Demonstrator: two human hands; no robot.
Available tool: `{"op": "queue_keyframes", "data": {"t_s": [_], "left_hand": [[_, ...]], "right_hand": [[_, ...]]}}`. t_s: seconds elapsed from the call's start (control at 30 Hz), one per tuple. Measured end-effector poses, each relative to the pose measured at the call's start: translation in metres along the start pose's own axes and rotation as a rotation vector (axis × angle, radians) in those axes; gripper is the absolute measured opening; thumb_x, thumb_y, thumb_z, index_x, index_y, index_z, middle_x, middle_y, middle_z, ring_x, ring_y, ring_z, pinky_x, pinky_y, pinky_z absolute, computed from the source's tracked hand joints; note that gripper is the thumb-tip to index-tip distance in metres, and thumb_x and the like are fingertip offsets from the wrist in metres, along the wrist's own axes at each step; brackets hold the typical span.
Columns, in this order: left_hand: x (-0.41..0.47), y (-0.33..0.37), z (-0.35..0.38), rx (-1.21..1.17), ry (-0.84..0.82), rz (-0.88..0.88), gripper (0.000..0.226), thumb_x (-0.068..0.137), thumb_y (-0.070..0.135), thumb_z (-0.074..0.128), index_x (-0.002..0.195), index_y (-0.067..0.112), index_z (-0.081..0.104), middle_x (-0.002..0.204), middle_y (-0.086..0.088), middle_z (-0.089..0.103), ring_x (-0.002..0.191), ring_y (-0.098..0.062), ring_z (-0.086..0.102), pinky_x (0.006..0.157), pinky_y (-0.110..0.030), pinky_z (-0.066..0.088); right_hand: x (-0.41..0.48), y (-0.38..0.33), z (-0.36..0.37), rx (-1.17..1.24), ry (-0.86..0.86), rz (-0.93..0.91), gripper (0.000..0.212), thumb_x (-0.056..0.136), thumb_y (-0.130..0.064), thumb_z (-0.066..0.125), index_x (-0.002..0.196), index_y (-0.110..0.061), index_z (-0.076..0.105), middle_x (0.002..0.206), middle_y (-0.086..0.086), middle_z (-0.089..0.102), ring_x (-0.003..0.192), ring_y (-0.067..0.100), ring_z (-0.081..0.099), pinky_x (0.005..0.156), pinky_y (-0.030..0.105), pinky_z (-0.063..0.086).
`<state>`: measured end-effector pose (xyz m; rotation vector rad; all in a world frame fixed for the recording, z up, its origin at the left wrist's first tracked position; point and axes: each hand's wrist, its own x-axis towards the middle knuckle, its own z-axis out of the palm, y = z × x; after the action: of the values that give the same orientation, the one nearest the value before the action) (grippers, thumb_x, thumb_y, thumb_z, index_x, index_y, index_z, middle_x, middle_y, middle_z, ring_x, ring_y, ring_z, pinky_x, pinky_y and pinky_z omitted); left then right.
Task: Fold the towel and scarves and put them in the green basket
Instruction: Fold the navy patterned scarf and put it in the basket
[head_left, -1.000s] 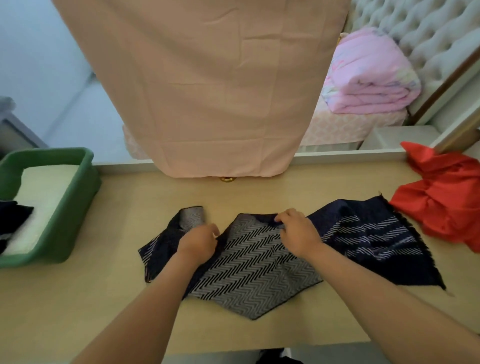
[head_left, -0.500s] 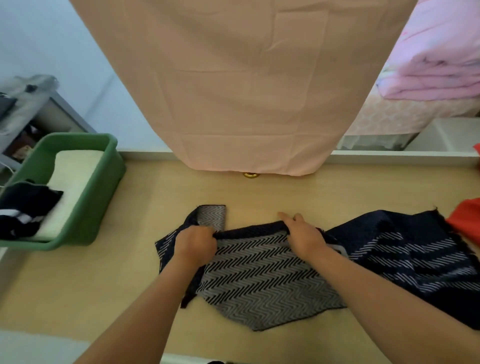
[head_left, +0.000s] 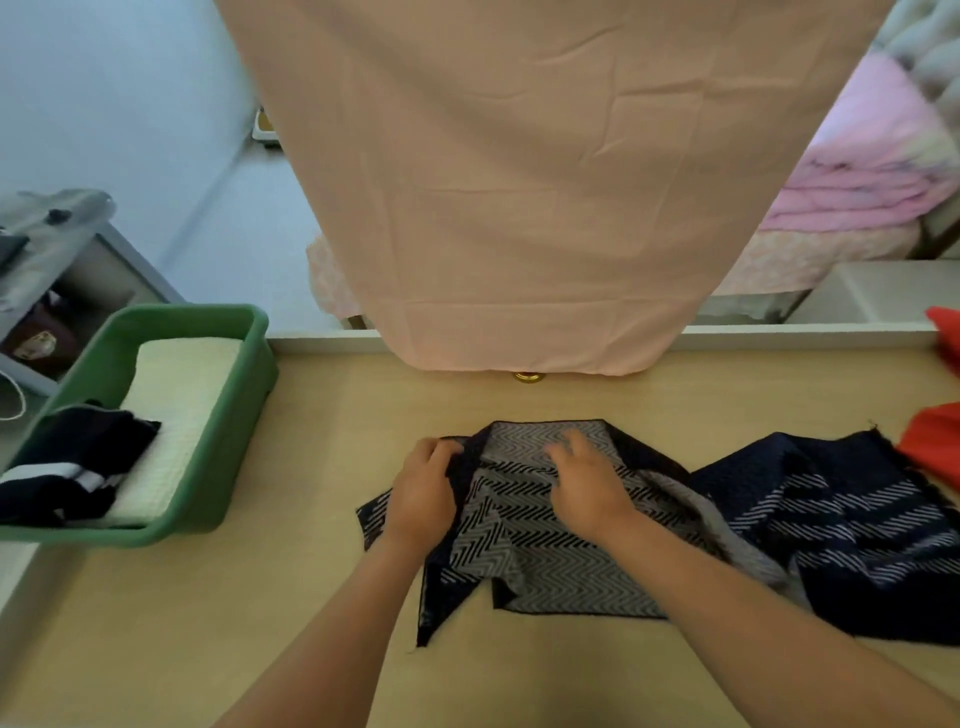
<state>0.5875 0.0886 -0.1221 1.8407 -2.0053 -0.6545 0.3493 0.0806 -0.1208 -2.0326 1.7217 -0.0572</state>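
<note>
Desk (head_left: 156, 623), pale wood: a bare strip runs along the near edge, crossed by two forearms, and there is wide open surface at near left. Scarf (head_left: 545, 577), navy with grey herringbone: lies at the desk's centre, partly folded. Its near edge is straight in the middle, with one pointed corner trailing toward the near edge at left. Its striped loose length runs rumpled to the right side of the view. Left hand (head_left: 423, 493): on the scarf's left side, fingers curled, pinching the dark folded edge. Right hand (head_left: 589, 483): just beside the left hand on the herringbone panel, fingers stretched forward and resting on the cloth, somewhat blurred. Green basket (head_left: 234, 415): at the desk's left end, well apart from the scarf with bare desk between. It holds a folded pale towel (head_left: 187, 379), and a folded dark scarf (head_left: 67, 457) with white stripes lies on the towel's near end. Red cloth (head_left: 932, 447): at the right edge, just beside the scarf's frayed far corner. An open band of desk lies between the scarf's far fold and the white rail (head_left: 779, 338) along the far edge. Brass knob (head_left: 529, 376): at the far side, under a hem. Peach cloth (head_left: 519, 182): hangs broad, its hem reaching the far edge. Pink quilt (head_left: 872, 171): far right, on a bed. Grey cabinet (head_left: 88, 270): far left, behind the basket.
</note>
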Motion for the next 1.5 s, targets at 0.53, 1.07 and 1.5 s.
{"op": "queue_keyframes", "data": {"t_s": [0.53,1.07,1.5], "left_hand": [[-0.021,-0.079,-0.052,-0.158,-0.112,0.039,0.029,0.098,0.008,0.041,0.119,0.016,0.059,0.11,0.002,0.059,0.101,-0.018,0.057,0.085,-0.027,0.044],[0.022,-0.081,-0.071,0.0,-0.016,0.186,0.005,0.091,0.019,0.052,0.094,0.023,0.053,0.096,0.003,0.052,0.077,-0.026,0.059,0.062,-0.034,0.045],[0.0,-0.045,-0.011,-0.028,-0.27,-0.344,0.021,0.093,0.033,0.051,0.077,0.02,0.051,0.08,0.0,0.064,0.074,-0.021,0.061,0.061,-0.033,0.049]], "right_hand": [[-0.01,-0.109,0.026,0.33,-0.165,0.154,0.026,0.103,-0.024,0.047,0.084,-0.013,0.061,0.085,0.01,0.061,0.084,0.031,0.06,0.065,0.034,0.037],[-0.004,-0.119,0.025,-0.207,0.145,0.178,0.06,0.084,-0.008,0.06,0.139,-0.023,0.042,0.132,0.006,0.04,0.123,0.027,0.04,0.099,0.035,0.035],[0.011,-0.091,0.061,-0.179,-0.075,0.153,0.058,0.091,-0.009,0.054,0.145,-0.025,0.042,0.163,0.003,0.019,0.143,0.025,0.03,0.117,0.04,0.025]]}}
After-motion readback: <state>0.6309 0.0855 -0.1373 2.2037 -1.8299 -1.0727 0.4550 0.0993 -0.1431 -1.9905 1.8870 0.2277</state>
